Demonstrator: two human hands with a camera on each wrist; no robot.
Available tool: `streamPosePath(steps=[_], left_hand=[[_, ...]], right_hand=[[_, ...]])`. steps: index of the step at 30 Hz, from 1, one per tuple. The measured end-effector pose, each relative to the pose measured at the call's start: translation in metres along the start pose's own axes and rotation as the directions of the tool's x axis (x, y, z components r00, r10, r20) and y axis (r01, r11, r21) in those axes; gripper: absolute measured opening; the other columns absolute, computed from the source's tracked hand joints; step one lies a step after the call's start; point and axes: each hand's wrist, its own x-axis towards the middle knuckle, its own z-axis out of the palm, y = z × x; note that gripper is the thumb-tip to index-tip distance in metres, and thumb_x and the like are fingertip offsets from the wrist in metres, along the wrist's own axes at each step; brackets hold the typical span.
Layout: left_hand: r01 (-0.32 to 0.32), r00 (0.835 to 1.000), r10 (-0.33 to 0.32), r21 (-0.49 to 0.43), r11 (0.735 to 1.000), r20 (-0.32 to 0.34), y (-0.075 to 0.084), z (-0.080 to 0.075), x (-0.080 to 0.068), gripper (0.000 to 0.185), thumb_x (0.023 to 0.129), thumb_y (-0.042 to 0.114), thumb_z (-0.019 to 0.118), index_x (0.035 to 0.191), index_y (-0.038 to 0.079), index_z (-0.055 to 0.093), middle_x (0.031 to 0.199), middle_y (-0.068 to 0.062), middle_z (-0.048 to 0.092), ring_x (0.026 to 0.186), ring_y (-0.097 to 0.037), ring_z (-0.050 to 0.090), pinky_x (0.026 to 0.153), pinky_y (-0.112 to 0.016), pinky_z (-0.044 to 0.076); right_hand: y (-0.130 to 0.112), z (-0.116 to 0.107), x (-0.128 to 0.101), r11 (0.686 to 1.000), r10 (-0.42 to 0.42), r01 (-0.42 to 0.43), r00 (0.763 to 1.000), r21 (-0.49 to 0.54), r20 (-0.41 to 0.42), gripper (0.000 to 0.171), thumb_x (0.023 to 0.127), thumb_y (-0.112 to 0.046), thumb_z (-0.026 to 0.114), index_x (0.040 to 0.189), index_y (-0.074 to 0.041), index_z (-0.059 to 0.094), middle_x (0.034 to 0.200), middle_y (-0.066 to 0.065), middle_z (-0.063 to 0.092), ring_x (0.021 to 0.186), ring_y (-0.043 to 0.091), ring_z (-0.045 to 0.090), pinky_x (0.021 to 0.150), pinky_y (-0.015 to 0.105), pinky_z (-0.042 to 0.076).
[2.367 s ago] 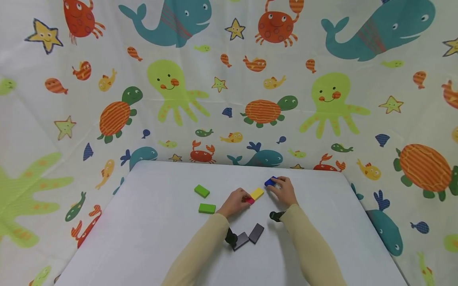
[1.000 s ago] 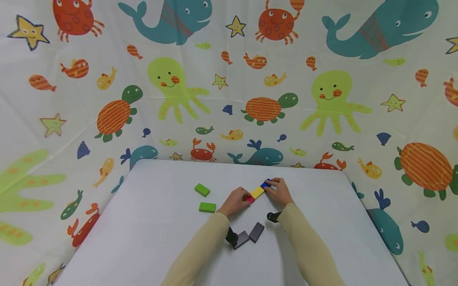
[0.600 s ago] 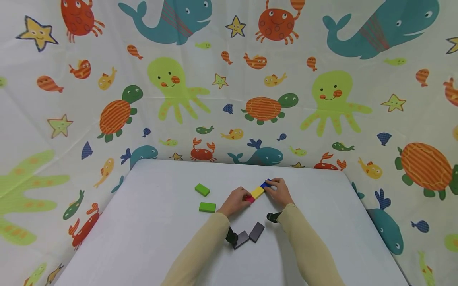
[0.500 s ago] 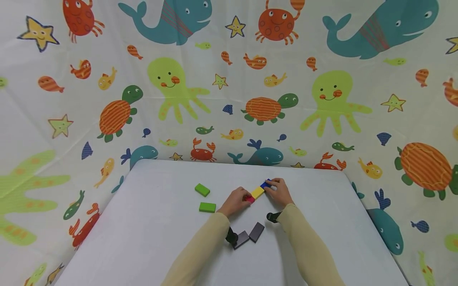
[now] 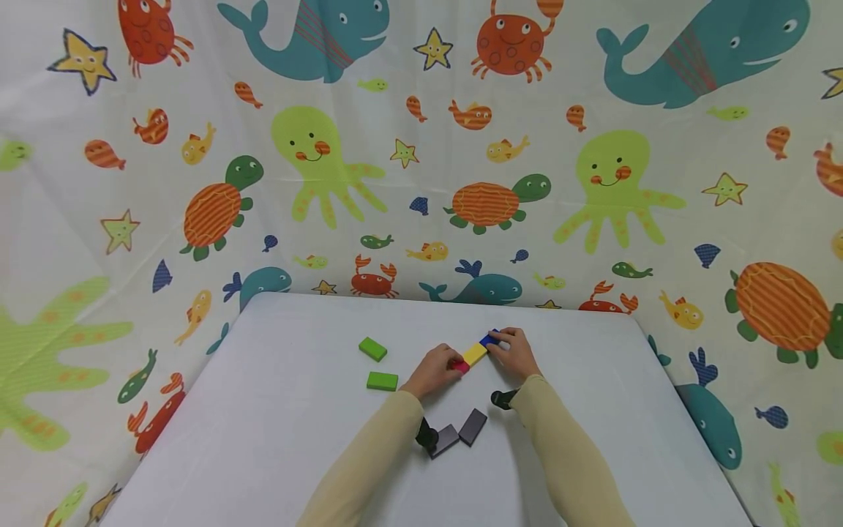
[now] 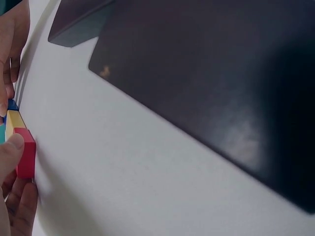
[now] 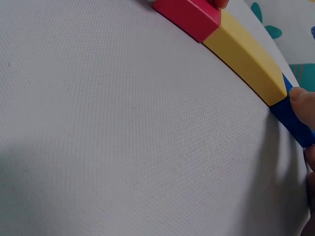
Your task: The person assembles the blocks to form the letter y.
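Three flat rectangular blocks lie end to end on the white table in one slanting row. Nearest is the red block (image 5: 462,367), partly covered by the left hand (image 5: 432,372), which grips it between thumb and fingers. The yellow block (image 5: 476,355) forms the middle, untouched by either hand. At the far end the right hand (image 5: 516,353) pinches the blue block (image 5: 488,340), its thumb on the near side. From the right wrist, the yellow block (image 7: 248,61) meets both the red block (image 7: 189,17) and the blue block (image 7: 291,120).
To the left lie two green blocks, one angled (image 5: 373,349) and one level (image 5: 382,381). Closer to the body are two dark grey blocks (image 5: 473,427), one partly behind the left wrist camera (image 5: 426,436). A sea-animal curtain (image 5: 408,168) hangs behind the table.
The right hand has brought the blue block leftward and down against the yellow block, closing the gap between them. Over the last second both hands have stayed in place.
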Motion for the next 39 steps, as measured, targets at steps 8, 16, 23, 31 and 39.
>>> streamPosePath(steps=[8,16,23,31,39], left_hand=[[-0.008,1.000,0.008,0.003,1.000,0.002,-0.001,0.001,0.001,0.030,0.088,0.014,0.074,0.115,0.003,0.069,0.104,-0.006,0.060,0.095,-0.017,0.057,0.092,-0.030,0.050],[-0.009,1.000,0.009,0.007,1.000,0.002,-0.002,0.001,0.002,0.030,0.088,0.014,0.074,0.116,0.004,0.069,0.105,-0.006,0.060,0.096,-0.017,0.057,0.093,-0.031,0.049],[-0.007,1.000,0.007,0.002,1.000,0.009,-0.002,0.000,0.002,0.030,0.088,0.014,0.074,0.116,0.003,0.069,0.105,-0.007,0.059,0.096,-0.017,0.057,0.093,-0.031,0.049],[-0.030,1.000,0.030,-0.011,0.999,0.003,-0.006,0.000,0.002,0.030,0.088,0.016,0.074,0.114,0.003,0.068,0.104,-0.006,0.058,0.093,-0.016,0.056,0.090,-0.030,0.050],[0.041,0.998,-0.042,-0.034,0.999,-0.044,-0.009,-0.012,-0.001,0.029,0.099,0.030,0.059,0.114,0.007,0.068,0.104,-0.004,0.060,0.095,-0.016,0.057,0.089,-0.032,0.050]], right_hand=[[0.000,0.000,0.000,1.000,-0.005,0.005,1.000,0.009,-0.005,0.045,0.095,-0.023,0.065,0.135,-0.005,0.058,0.135,0.024,0.040,0.127,0.040,0.040,0.108,0.054,0.034],[0.003,0.000,0.001,1.000,-0.004,0.004,1.000,0.001,0.000,0.045,0.095,-0.023,0.065,0.136,-0.006,0.058,0.136,0.023,0.040,0.127,0.039,0.041,0.108,0.054,0.034],[0.002,0.000,0.001,1.000,-0.008,0.008,1.000,-0.013,0.004,0.045,0.095,-0.023,0.065,0.135,-0.004,0.058,0.136,0.025,0.040,0.127,0.041,0.040,0.108,0.055,0.033],[-0.001,-0.004,0.001,1.000,-0.015,0.015,1.000,0.008,-0.015,0.044,0.096,-0.021,0.064,0.135,-0.001,0.057,0.137,0.027,0.039,0.124,0.042,0.044,0.106,0.054,0.036],[-0.008,-0.008,-0.001,0.985,0.133,-0.122,0.987,0.118,-0.087,0.046,0.097,-0.027,0.061,0.137,-0.004,0.056,0.142,0.026,0.037,0.127,0.041,0.044,0.105,0.051,0.038]])
